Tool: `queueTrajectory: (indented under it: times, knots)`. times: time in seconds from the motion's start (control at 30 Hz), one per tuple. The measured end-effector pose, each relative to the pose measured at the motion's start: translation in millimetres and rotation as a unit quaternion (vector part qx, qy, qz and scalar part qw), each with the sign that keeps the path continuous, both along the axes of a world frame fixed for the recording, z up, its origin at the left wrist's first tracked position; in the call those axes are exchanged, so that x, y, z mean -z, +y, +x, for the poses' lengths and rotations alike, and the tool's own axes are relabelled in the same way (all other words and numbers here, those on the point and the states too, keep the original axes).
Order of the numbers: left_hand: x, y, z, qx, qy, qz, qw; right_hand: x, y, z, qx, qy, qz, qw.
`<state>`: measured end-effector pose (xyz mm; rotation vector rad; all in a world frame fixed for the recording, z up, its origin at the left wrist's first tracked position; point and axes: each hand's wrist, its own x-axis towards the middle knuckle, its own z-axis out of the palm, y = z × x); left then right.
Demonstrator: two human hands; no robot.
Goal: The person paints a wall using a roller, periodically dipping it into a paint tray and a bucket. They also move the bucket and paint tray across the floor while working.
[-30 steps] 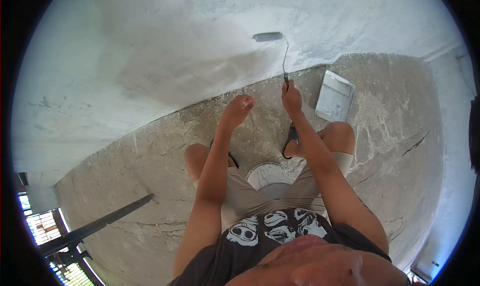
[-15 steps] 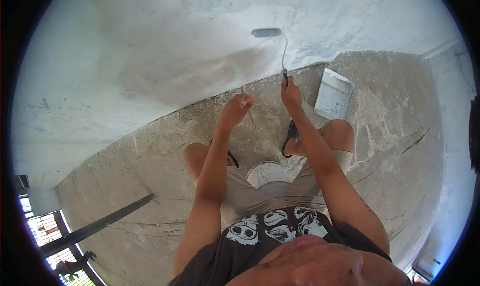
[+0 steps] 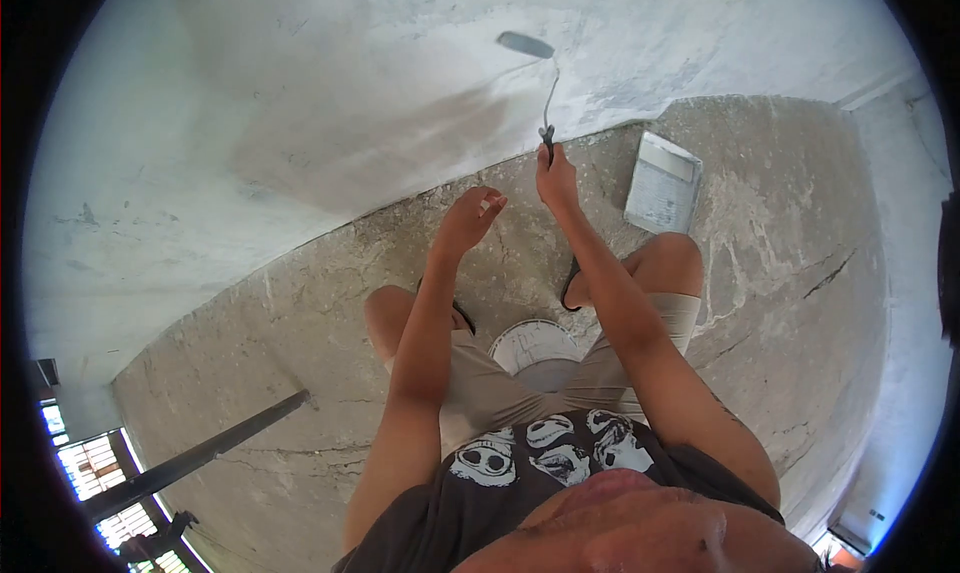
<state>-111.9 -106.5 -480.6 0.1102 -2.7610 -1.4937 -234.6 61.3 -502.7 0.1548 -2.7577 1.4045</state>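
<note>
My right hand [image 3: 557, 180] is closed round the dark handle of a paint roller [image 3: 526, 45]. The roller's grey head is at the pale wall [image 3: 340, 83], on the end of a thin bent wire frame. To the left, my left hand [image 3: 470, 220] hangs over the floor near the wall's base, fingers curled but apart, with nothing seen in it. A white paint tray [image 3: 663, 185] with a wet-looking ribbed part lies on the floor right of my right hand.
Between my legs is a round white bucket or lid [image 3: 535, 345]. A dark pole [image 3: 200, 456] slants across the lower left, near a bright barred window [image 3: 92, 465]. The concrete floor [image 3: 780, 263] is cracked, and another wall [image 3: 915, 223] stands at the right.
My right hand has moved left and slightly toward the wall with the roller. The roller head has shifted up and now tilts. My left hand has barely moved.
</note>
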Motion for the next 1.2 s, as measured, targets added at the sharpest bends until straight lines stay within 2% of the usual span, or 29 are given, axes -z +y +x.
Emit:
queueTrajectory:
  times: [0.03, 0.1, 0.17, 0.2, 0.27, 0.33, 0.37, 0.4, 0.43, 0.47, 0.5, 0.6, 0.63, 0.67, 0.73, 0.77, 0.83, 0.9, 1.03, 1.2]
  knots:
    - [-1.2, -2.0, 1.9, -0.001, -0.002, -0.001, 1.000, -7.6, -4.0, -5.1, 0.012, -0.041, -0.070, 0.997]
    - [-1.7, -1.4, 6.5, -0.030, -0.009, 0.011, 0.999, -30.3, -6.5, -32.5, 0.069, -0.020, -0.106, 0.992]
    - [-3.6, -4.2, 9.5, -0.043, -0.016, 0.006, 0.999, -95.6, 2.7, -48.8, 0.077, -0.078, -0.250, 0.962]
    - [-4.5, -5.1, 11.5, -0.051, -0.021, -0.001, 0.998, -107.3, 5.7, -57.8, 0.091, -0.086, -0.271, 0.954]
    - [7.8, -8.5, 9.0, -0.048, -0.018, -0.005, 0.999, -103.9, 1.5, -51.7, 0.085, -0.083, -0.243, 0.963]
    - [8.6, -7.5, 4.9, -0.041, -0.014, -0.011, 0.999, -30.8, -12.4, -48.3, 0.083, 0.048, -0.088, 0.992]
    - [5.6, -4.5, 5.0, -0.032, 0.001, -0.005, 0.999, 3.4, -22.5, -32.6, 0.078, 0.129, -0.033, 0.988]
    - [3.5, -2.4, 2.9, -0.025, 0.017, 0.001, 1.000, 22.6, -28.3, -18.1, 0.072, 0.209, 0.023, 0.975]
    - [6.2, -1.2, 0.5, -0.022, 0.017, 0.000, 1.000, 18.2, -24.5, -13.8, 0.075, 0.210, 0.023, 0.975]
    - [11.5, -0.6, -0.7, -0.011, 0.032, 0.006, 0.999, 7.4, -19.2, -9.0, 0.032, 0.083, -0.042, 0.995]
    - [17.3, -1.0, 0.4, -0.002, 0.044, 0.013, 0.999, -3.3, -14.4, -4.7, -0.013, -0.048, -0.106, 0.993]
    - [16.6, -3.0, 7.7, -0.019, 0.053, 0.008, 0.998, -50.1, -3.3, -25.1, 0.040, -0.060, -0.157, 0.985]
    - [15.0, -5.3, 7.3, -0.024, 0.057, 0.008, 0.998, -95.6, -0.4, -25.4, 0.056, -0.115, -0.243, 0.962]
    - [13.5, -8.0, 7.8, -0.036, 0.023, -0.010, 0.999, -114.6, 0.4, -39.8, 0.081, -0.141, -0.285, 0.945]
    - [12.6, -9.5, 14.0, -0.045, -0.016, -0.028, 0.998, -117.0, -0.9, -50.4, 0.089, -0.138, -0.325, 0.931]
    - [12.0, -10.3, 12.9, -0.046, -0.029, -0.012, 0.998, -102.0, -3.1, -48.0, 0.089, -0.135, -0.327, 0.931]
    - [8.0, -11.0, 5.2, -0.049, -0.033, 0.003, 0.998, -46.1, -14.0, -34.9, 0.048, -0.055, -0.114, 0.991]
    - [9.1, -5.8, 3.9, -0.039, 0.008, -0.004, 0.999, -23.3, -17.1, 7.9, 0.011, 0.027, -0.008, 1.000]
    - [1.9, -0.3, 3.9, -0.005, -0.015, 0.013, 1.000, -30.5, 0.4, 19.5, -0.040, -0.019, 0.032, 0.999]
    - [3.9, -6.3, 3.0, -0.027, -0.014, -0.002, 1.000, -61.3, 24.0, -0.2, -0.025, -0.012, 0.128, 0.991]
